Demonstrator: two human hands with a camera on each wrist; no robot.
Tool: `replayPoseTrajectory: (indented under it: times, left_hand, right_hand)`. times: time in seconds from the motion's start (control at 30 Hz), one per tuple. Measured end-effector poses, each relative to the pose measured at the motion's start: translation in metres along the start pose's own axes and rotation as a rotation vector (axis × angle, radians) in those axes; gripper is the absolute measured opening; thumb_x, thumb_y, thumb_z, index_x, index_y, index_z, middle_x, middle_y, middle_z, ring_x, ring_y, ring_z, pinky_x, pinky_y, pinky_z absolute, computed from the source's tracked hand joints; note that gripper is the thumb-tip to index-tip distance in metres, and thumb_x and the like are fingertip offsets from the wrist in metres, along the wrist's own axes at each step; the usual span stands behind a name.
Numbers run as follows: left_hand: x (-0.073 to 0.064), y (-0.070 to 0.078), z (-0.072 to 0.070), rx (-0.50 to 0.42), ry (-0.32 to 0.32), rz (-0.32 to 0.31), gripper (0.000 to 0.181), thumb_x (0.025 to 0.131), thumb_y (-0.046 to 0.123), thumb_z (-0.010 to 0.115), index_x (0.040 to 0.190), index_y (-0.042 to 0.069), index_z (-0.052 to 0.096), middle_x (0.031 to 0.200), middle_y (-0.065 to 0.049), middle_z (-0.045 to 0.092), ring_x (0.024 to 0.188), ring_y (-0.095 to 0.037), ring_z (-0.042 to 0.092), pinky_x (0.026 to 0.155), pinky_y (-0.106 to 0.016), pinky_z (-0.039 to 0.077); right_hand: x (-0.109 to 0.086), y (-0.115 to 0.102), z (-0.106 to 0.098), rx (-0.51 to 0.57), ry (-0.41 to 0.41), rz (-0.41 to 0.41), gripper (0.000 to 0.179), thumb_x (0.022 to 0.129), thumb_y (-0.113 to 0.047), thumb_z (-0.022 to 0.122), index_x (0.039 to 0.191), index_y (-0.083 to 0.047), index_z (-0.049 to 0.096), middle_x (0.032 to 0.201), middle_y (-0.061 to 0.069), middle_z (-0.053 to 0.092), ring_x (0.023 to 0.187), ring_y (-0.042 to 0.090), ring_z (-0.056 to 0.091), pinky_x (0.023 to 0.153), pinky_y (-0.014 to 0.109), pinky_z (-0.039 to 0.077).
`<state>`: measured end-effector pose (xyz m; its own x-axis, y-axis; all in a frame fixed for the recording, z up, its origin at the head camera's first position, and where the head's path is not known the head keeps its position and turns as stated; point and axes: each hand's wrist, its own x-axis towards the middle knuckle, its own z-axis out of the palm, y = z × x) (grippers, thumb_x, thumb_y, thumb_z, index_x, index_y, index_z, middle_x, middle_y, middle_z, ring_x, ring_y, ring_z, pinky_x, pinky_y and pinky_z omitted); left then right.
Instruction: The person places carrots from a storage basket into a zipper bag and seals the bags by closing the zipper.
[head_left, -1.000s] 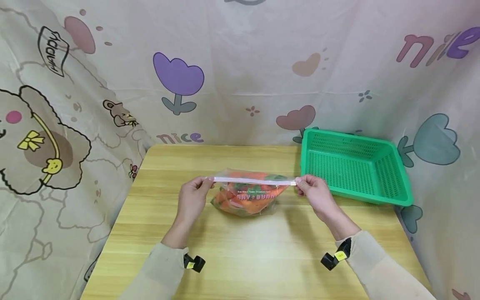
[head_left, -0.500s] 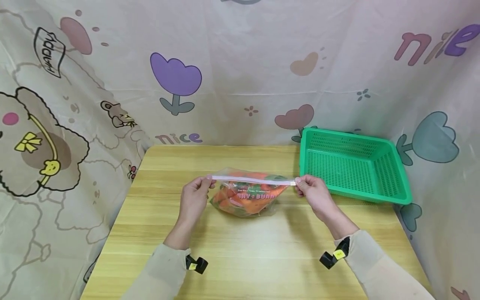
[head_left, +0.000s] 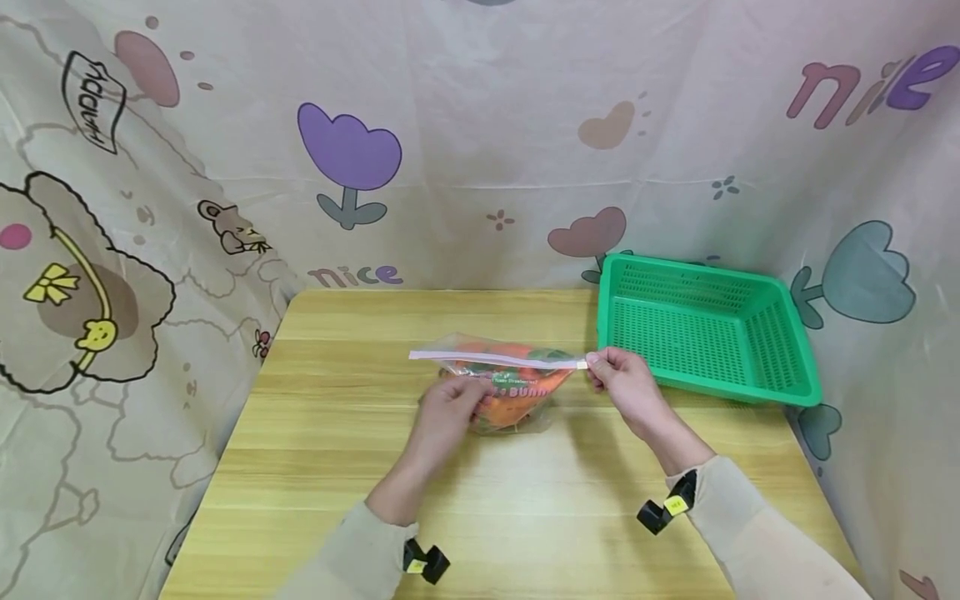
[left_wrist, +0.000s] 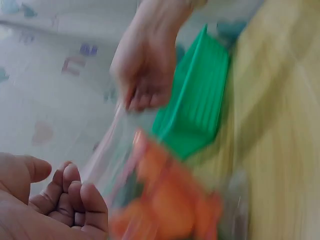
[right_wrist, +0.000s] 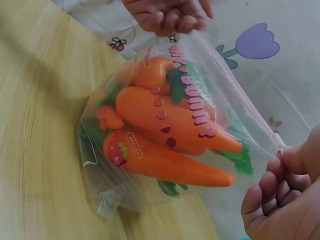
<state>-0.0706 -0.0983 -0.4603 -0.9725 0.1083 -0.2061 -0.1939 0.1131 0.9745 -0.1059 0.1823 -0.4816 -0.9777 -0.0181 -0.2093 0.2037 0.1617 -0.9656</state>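
A clear zip bag (head_left: 525, 417) with pink lettering rests on the table, filled with orange carrots (right_wrist: 167, 160) that have green tops. My right hand (head_left: 633, 392) pinches the right end of its pale pink zip strip (head_left: 495, 359), at the slider (right_wrist: 278, 140). The strip runs across the top of the bag, and its left end juts out unheld. My left hand (head_left: 444, 417) is in front of the bag's left part, covering some of the print. In the left wrist view its thumb and loosely curled fingers (left_wrist: 92, 205) are apart, with nothing between them.
A green perforated basket (head_left: 705, 271) stands at the table's back right, just behind my right hand. The wooden table (head_left: 330, 467) meets a printed cloth (head_left: 465, 125) at its back and sides.
My left hand has let go of the zip strip's left end and moved right and nearer to me, in front of the bag. The right hand keeps its pinch almost in place.
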Motion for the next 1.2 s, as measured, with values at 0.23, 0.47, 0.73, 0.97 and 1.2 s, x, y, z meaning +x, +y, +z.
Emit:
replayPoseTrajectory:
  times: [0.23,0.47,0.73,0.97,1.2]
  left_hand:
    - [0.01,0.003,0.059,-0.209,-0.186,-0.068,0.03,0.105,0.02,0.06,0.109,-0.005,0.075,0.094,-0.007,0.071,0.082,-0.013,0.063,0.076,-0.026,0.057]
    - [0.03,0.004,0.088,-0.451,-0.147,-0.187,0.039,0.106,0.031,0.061,0.118,-0.005,0.07,0.104,-0.011,0.073,0.086,-0.016,0.067,0.079,-0.026,0.059]
    - [0.04,0.008,0.104,-0.585,-0.037,-0.239,0.024,0.099,0.022,0.073,0.102,-0.002,0.074,0.085,-0.006,0.074,0.071,-0.013,0.068,0.07,-0.025,0.061]
    - [0.043,0.008,0.107,-0.6,0.005,-0.225,0.017,0.094,0.014,0.078,0.099,-0.002,0.077,0.078,-0.006,0.074,0.064,-0.011,0.069,0.065,-0.024,0.061]
    - [0.043,0.009,0.104,-0.586,-0.006,-0.193,0.016,0.096,0.011,0.076,0.1,-0.005,0.076,0.077,-0.005,0.074,0.065,-0.011,0.07,0.067,-0.024,0.061]
  right_hand:
    - [0.002,-0.01,0.011,0.026,0.007,-0.03,0.02,0.109,-0.013,0.054,0.097,0.002,0.06,0.085,0.005,0.056,0.078,0.015,0.053,0.073,0.026,0.051]
    - [0.0,-0.017,0.019,0.026,-0.004,-0.033,0.02,0.108,-0.012,0.056,0.097,0.003,0.061,0.083,0.001,0.057,0.078,0.015,0.055,0.074,0.029,0.051]
    - [-0.002,-0.019,0.019,0.024,0.009,-0.048,0.02,0.107,-0.011,0.057,0.093,0.002,0.063,0.077,-0.001,0.057,0.077,0.014,0.054,0.074,0.028,0.05]
    - [-0.005,-0.02,0.018,0.025,0.016,-0.046,0.021,0.107,-0.012,0.058,0.09,0.0,0.063,0.075,0.0,0.056,0.077,0.016,0.054,0.074,0.03,0.05]
    - [-0.006,-0.021,0.017,0.032,0.014,-0.041,0.023,0.107,-0.012,0.057,0.088,-0.001,0.062,0.074,0.001,0.052,0.075,0.016,0.051,0.07,0.026,0.046]
